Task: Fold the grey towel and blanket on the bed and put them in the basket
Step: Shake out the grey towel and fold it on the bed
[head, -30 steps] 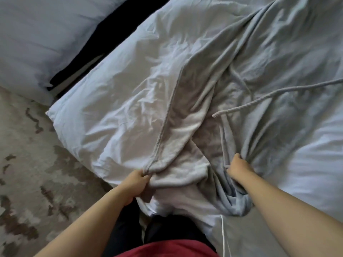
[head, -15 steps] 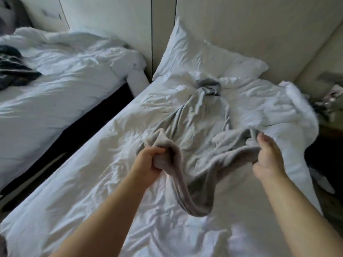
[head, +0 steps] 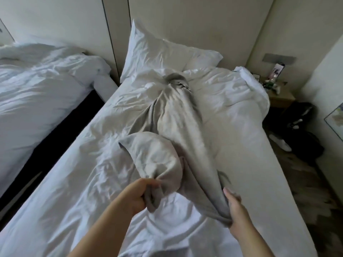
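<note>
Head view, 1 frame.

Left hand (head: 138,193), at 7 o'clock in the frame: fingers curled round a bunched corner of the long grey soft cloth (head: 174,115). Firm fist grip, cloth gathered in the palm.

Right hand (head: 234,210), at 5 o'clock: thumb on top, fingers underneath, pinching the other near edge of the same cloth. The 2 hands are apart, with grey fabric spanning between them.

Towel or blanket: cannot tell which this piece is.

Cloth position: it runs lengthwise along the middle of the white-sheeted bed (head: 74,182), from my hands towards 12 o'clock, narrowing to a twisted dark end just short of the white rectangular pillow (head: 167,52). Near my left hand a rounded fold bulges out towards 10 o'clock. The far part lies on the sheet; whether the near part touches it, I cannot tell.

Surroundings:
- Crumpled white duvet (head: 246,93) heaped at 1 o'clock, along the bed's right side.
- Second white-covered bed (head: 37,89) at 9 o'clock, a dark gap between the 2 beds.
- Small wooden nightstand (head: 280,96) at 2 o'clock, small items on top, too blurred to identify.
- Black bag (head: 300,130) on the floor at 3 o'clock, beside the nightstand.
</note>
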### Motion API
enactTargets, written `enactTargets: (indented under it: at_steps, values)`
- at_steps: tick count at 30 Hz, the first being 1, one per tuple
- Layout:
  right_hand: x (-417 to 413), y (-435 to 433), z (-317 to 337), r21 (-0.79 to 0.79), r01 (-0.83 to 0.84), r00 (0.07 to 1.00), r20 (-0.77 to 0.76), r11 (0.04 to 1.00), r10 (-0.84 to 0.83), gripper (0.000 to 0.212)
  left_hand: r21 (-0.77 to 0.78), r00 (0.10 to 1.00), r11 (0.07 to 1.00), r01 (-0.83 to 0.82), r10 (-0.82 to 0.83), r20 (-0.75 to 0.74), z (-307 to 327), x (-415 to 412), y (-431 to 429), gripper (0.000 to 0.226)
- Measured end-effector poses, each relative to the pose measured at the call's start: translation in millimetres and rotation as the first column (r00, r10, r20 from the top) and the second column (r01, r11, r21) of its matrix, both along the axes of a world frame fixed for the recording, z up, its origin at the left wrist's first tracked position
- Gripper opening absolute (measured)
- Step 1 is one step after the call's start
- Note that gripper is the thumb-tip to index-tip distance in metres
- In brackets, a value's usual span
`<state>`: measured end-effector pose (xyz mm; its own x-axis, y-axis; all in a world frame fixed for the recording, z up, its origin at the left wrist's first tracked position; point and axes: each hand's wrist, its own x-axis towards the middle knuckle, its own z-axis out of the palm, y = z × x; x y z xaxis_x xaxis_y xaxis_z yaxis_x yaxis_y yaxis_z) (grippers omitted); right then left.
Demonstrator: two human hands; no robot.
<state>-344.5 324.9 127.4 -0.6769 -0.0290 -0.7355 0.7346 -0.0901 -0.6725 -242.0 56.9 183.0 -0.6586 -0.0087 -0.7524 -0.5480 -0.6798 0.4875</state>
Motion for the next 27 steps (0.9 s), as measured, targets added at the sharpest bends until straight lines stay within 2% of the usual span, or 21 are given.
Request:
enactTargets:
  at_steps: [3, 5, 8, 10, 12, 14, 15, 16, 17, 19, 21, 23, 24, 27]
  values:
    - [30.7, 1.8, -8.5, 0.075, 0.061, 0.998, -0.012, 0.995, -0.061, 0.019, -0.122, 1.000, 0.992, 0.023, -0.022, 0.013, 11.7, 9.4, 6.7, 0.018]
    - [37.0, 2.3, -1.5, 0.116, 0.083, 0.996, -0.049, 0.990, -0.078, 0.010, -0.155, 1.000, 0.988, 0.006, -0.005, 0.004, 16.0, 7.3, 6.0, 0.028]
    - [38.1, 8.5, 14.6, 0.286, 0.199, 0.963, -0.234, 0.937, -0.134, 0.011, -0.293, 1.000, 0.956, 0.024, -0.028, -0.008, 18.0, 2.2, 10.5, 0.041]
    - [39.5, 11.9, 28.1, 0.314, 0.282, 0.922, -0.349, 0.907, -0.166, 0.014, -0.327, 0.999, 0.945, 0.009, -0.021, -0.034, 18.2, -0.6, 14.1, 0.043]
    - [38.8, 12.6, 40.1, 0.212, 0.352, 0.891, -0.375, 0.912, -0.257, 0.021, -0.348, 0.998, 0.937, 0.010, -0.030, -0.050, 21.7, -1.9, 14.9, 0.040]
    - [36.9, 7.8, 56.1, -0.081, 0.394, 0.876, -0.269, 0.916, -0.401, 0.025, -0.389, 0.996, 0.921, 0.030, -0.062, -0.069, 26.5, -4.1, 13.7, 0.033]
    - [36.5, 3.6, 63.3, -0.231, 0.395, 0.877, -0.193, 0.889, -0.440, 0.029, -0.403, 0.994, 0.914, 0.034, -0.075, -0.085, 29.1, -5.5, 12.3, 0.029]
    - [36.7, -0.1, 69.3, -0.315, 0.377, 0.895, -0.120, 0.871, -0.430, 0.032, -0.411, 0.992, 0.911, 0.026, -0.073, -0.100, 32.2, -6.7, 10.7, 0.026]
    - [37.9, -3.5, 73.9, -0.307, 0.333, 0.926, -0.071, 0.891, -0.370, 0.030, -0.412, 0.991, 0.911, 0.015, -0.068, -0.116, 36.5, -7.5, 9.1, 0.024]
    - [39.5, -5.8, 76.0, -0.183, 0.185, 0.982, -0.008, 0.965, -0.190, 0.031, -0.402, 0.982, 0.916, 0.011, -0.085, -0.167, 44.9, -7.3, 5.4, 0.025]
    - [37.2, -3.2, 76.0, -0.148, 0.115, 0.993, 0.011, 0.982, -0.115, 0.035, -0.394, 0.973, 0.919, 0.020, -0.109, -0.205, 54.6, -7.6, 2.2, 0.021]
    - [29.9, 0.0, 79.1, -0.164, 0.172, 0.983, -0.040, 0.971, -0.180, 0.027, -0.414, 0.969, 0.910, 0.013, -0.113, -0.218, 61.8, -8.5, -1.2, 0.009]
    - [23.8, 4.4, 82.0, -0.175, 0.232, 0.966, -0.076, 0.957, -0.248, 0.025, -0.419, 0.969, 0.908, -0.001, -0.102, -0.225, 63.8, -9.9, -3.3, 0.012]
    - [-0.3, 12.3, 101.2, -0.141, 0.434, 0.866, -0.208, 0.890, -0.455, 0.035, -0.399, 0.959, 0.913, -0.080, -0.038, -0.279, 72.3, -13.7, -7.9, 0.014]
